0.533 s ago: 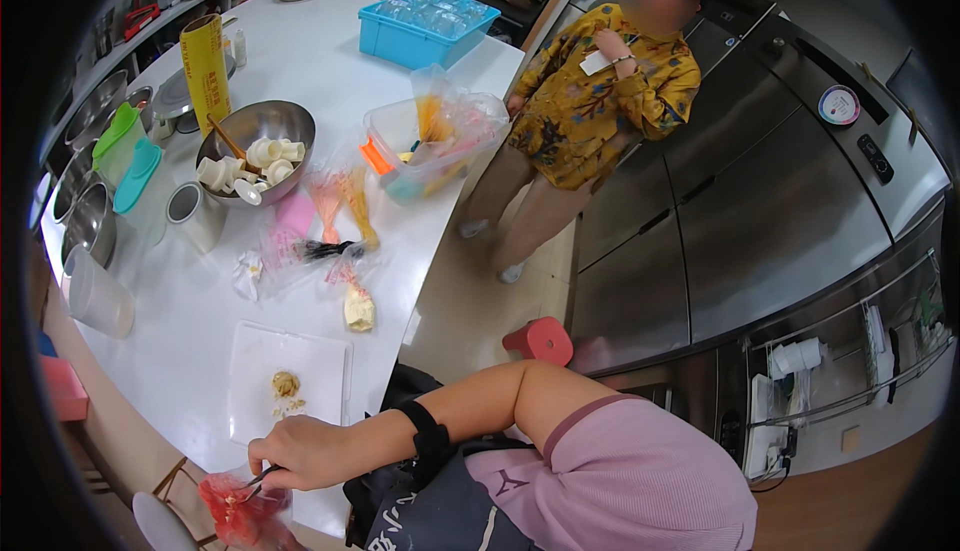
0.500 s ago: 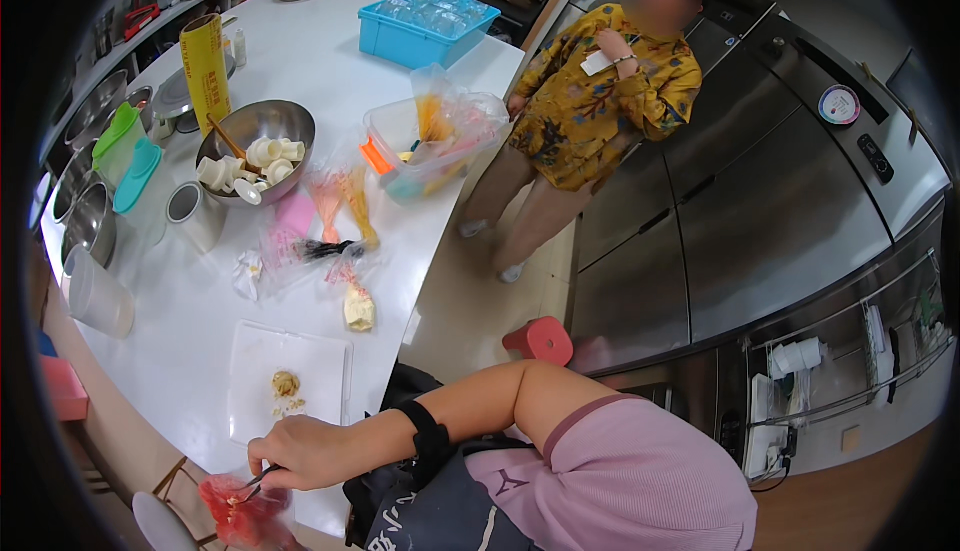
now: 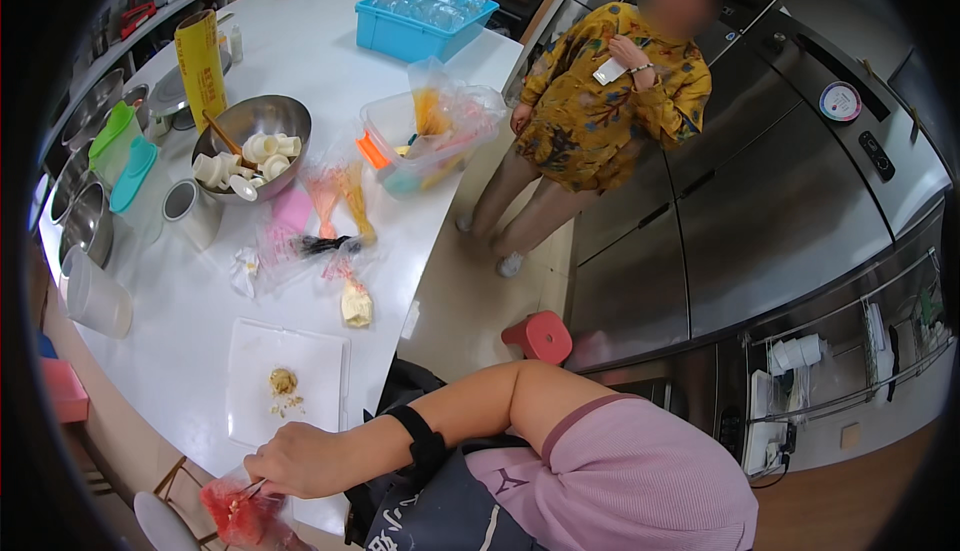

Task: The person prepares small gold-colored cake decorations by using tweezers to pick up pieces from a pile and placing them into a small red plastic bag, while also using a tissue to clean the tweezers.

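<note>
My right hand point(image 3: 297, 459), below a dark wrist strap, is closed on a slim metal tool point(image 3: 257, 488) that looks like tweezers. The tool's tips meet a red mass in clear plastic point(image 3: 238, 513) with small pale bits on it, off the table's near edge. What supports that red mass is hidden, and I cannot make out my left hand. Just beyond my right hand lies a white board point(image 3: 250, 351). On it sit a small brownish-yellow lump point(image 3: 284, 382) and loose crumbs.
Farther along the white table point(image 3: 180, 351) lie filled piping bags point(image 3: 355, 303), a steel bowl point(image 3: 285, 116) of white pieces, a clear tub point(image 3: 430, 166) and a blue basket point(image 3: 425, 31). A person in a yellow patterned shirt point(image 3: 600, 91) stands across, near a red stool point(image 3: 540, 337).
My right hand has shifted slightly left and down, and the tool's angle differs a little. The person opposite has turned slightly and moved a white card lower.
</note>
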`<action>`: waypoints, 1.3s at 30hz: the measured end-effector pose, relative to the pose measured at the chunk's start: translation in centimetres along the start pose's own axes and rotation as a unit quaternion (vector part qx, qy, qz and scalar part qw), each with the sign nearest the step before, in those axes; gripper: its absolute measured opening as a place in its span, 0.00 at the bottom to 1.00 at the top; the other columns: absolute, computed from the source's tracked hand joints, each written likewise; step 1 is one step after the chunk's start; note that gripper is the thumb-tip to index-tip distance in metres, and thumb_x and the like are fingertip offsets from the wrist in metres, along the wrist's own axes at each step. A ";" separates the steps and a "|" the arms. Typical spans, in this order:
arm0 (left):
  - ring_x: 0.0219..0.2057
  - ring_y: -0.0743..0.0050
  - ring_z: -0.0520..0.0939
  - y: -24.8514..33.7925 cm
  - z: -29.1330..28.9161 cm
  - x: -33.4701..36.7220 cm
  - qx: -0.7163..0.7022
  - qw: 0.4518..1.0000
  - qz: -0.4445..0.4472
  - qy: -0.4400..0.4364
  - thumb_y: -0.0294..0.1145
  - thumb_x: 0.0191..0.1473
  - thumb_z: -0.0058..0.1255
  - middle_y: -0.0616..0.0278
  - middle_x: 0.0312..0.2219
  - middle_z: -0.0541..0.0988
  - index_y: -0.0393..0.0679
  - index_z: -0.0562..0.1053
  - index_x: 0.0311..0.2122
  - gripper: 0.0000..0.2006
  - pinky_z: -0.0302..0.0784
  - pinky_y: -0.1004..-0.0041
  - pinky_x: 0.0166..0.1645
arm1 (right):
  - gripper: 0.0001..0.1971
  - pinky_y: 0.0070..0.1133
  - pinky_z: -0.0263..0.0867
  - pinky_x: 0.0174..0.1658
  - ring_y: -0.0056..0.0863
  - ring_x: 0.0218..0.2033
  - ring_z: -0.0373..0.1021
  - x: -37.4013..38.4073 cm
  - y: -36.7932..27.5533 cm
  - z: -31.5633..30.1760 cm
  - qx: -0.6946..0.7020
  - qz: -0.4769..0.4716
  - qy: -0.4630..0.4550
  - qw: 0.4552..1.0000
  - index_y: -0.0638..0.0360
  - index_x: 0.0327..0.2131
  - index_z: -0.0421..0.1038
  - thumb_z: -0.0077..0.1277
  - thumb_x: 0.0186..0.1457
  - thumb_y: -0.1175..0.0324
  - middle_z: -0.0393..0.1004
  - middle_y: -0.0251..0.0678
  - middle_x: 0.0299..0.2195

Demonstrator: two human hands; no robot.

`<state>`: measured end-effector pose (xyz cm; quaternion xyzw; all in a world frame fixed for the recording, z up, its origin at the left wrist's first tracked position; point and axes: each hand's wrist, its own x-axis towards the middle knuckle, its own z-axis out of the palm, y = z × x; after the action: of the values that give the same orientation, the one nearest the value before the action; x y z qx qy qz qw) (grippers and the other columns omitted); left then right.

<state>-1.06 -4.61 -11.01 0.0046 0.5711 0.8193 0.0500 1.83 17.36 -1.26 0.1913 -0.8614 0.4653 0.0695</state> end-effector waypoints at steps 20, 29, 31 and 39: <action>0.22 0.76 0.70 4.7 4.3 -0.2 -0.001 0.993 0.107 0.046 0.29 0.41 0.50 0.64 0.22 0.69 0.38 0.67 0.32 0.10 0.70 0.76 0.23 | 0.09 0.16 0.65 0.25 0.19 0.21 0.71 -1.9 2.7 -4.5 0.114 0.203 -0.005 0.972 0.60 0.33 0.71 0.53 0.47 0.70 0.74 0.36 0.21; 0.33 0.70 0.74 4.2 1.3 -2.0 0.135 0.990 0.049 0.000 0.37 0.48 0.51 0.58 0.34 0.72 0.38 0.65 0.43 0.19 0.73 0.74 0.38 | 0.12 0.12 0.61 0.24 0.13 0.21 0.68 -1.9 2.8 -3.5 0.211 0.225 0.043 0.950 0.67 0.36 0.72 0.53 0.48 0.70 0.74 0.33 0.19; 0.34 0.69 0.74 3.6 0.9 -2.3 0.034 0.998 0.054 -0.008 0.37 0.48 0.51 0.58 0.35 0.72 0.38 0.65 0.44 0.19 0.73 0.74 0.39 | 0.12 0.11 0.61 0.24 0.13 0.21 0.68 -2.1 3.3 -3.7 0.200 0.225 0.036 0.953 0.67 0.36 0.72 0.53 0.48 0.70 0.74 0.33 0.19; 0.37 0.67 0.75 2.9 0.3 -2.6 -0.009 0.999 0.045 -0.022 0.44 0.50 0.49 0.59 0.38 0.73 0.39 0.65 0.46 0.23 0.73 0.69 0.43 | 0.12 0.10 0.60 0.26 0.13 0.24 0.67 -3.2 7.9 -4.4 0.204 0.307 0.072 0.927 0.69 0.36 0.71 0.53 0.49 0.72 0.74 0.33 0.25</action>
<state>1.27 -5.60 -8.04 0.0478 0.5613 0.8259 0.0256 1.43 25.73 -5.94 -0.1067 -0.7574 0.6418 -0.0552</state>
